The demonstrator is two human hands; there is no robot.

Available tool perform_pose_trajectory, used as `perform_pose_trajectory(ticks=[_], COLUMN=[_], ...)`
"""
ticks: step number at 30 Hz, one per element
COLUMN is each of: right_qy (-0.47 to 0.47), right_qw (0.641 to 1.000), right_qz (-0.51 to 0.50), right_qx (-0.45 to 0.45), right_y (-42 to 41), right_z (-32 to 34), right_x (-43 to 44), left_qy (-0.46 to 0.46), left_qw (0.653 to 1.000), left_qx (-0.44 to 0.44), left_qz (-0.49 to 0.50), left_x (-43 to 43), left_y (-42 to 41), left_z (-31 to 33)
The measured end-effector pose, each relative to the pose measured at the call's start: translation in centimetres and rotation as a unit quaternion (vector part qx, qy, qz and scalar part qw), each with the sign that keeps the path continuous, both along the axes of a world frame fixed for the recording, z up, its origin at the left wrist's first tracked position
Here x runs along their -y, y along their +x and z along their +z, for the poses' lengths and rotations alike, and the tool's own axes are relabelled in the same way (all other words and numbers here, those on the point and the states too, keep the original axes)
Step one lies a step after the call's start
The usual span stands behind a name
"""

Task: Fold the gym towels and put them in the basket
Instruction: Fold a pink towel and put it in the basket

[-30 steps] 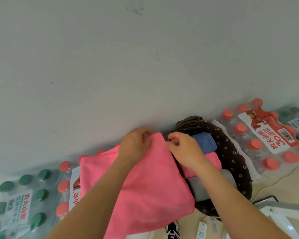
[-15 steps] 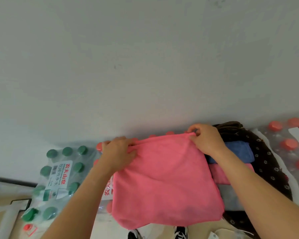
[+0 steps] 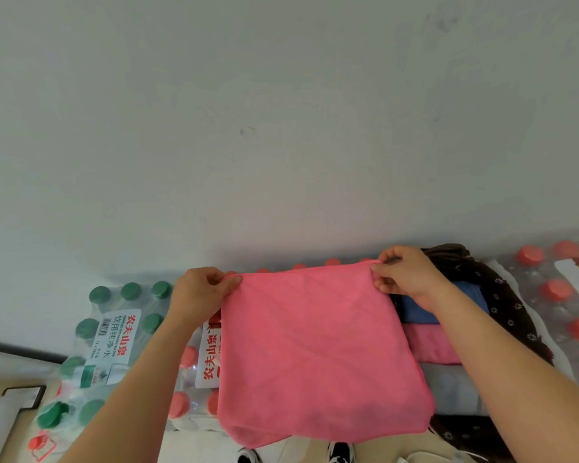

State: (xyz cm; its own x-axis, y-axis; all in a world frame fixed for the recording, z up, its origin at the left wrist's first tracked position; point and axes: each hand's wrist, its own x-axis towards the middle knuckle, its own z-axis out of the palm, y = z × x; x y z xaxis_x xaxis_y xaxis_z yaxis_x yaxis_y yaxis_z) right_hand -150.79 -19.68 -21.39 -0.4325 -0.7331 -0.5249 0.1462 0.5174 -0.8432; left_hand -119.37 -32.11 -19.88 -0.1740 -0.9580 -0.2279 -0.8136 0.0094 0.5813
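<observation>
While pinching one top corner of the pink towel point(image 3: 318, 355) with the left hand point(image 3: 198, 295), pinches the other top corner with the right hand point(image 3: 405, 275). Holds it spread and hanging before the bottle packs point(image 3: 114, 335) and partly before the dark basket point(image 3: 508, 309). Shows folded towels point(image 3: 432, 345), blue, pink and grey, stacked inside that basket.

Soft even daylight, mild blur, wide-angle bending at edges.
</observation>
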Motion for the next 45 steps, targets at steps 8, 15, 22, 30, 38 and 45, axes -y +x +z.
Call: perform_pose_trajectory(ticks=[8,15,22,30,38,45], right_qy=[0.026,0.07,-0.035,-0.189,-0.353,-0.35], right_qw=[0.998,0.987,0.966,0.976,0.923,0.909], right_qz=[0.004,0.102,0.14,0.102,0.026,0.016], right_qx=[0.059,-0.099,-0.214,0.028,-0.151,-0.225], right_y=[-0.7,-1.7,-0.6,3.5,9.7,14.1], right_z=[0.3,2.7,6.8,13.2,20.5,19.5], right_x=[0.5,0.3,0.0,0.6,1.5,-5.0], left_qy=[0.005,0.075,0.012,-0.074,-0.291,-0.228], left_qw=[0.993,0.992,0.974,0.974,0.897,0.894], left_qx=[-0.086,-0.1,-0.222,-0.211,-0.325,-0.386], left_qz=[0.082,0.022,0.051,0.041,0.072,-0.005], left_x=[-0.4,-0.8,-2.1,-2.7,-2.5,-6.7], left_y=[-0.4,0.7,2.9,6.6,9.3,14.7], left_z=[-0.4,1.3,5.3,11.1,17.7,17.6])
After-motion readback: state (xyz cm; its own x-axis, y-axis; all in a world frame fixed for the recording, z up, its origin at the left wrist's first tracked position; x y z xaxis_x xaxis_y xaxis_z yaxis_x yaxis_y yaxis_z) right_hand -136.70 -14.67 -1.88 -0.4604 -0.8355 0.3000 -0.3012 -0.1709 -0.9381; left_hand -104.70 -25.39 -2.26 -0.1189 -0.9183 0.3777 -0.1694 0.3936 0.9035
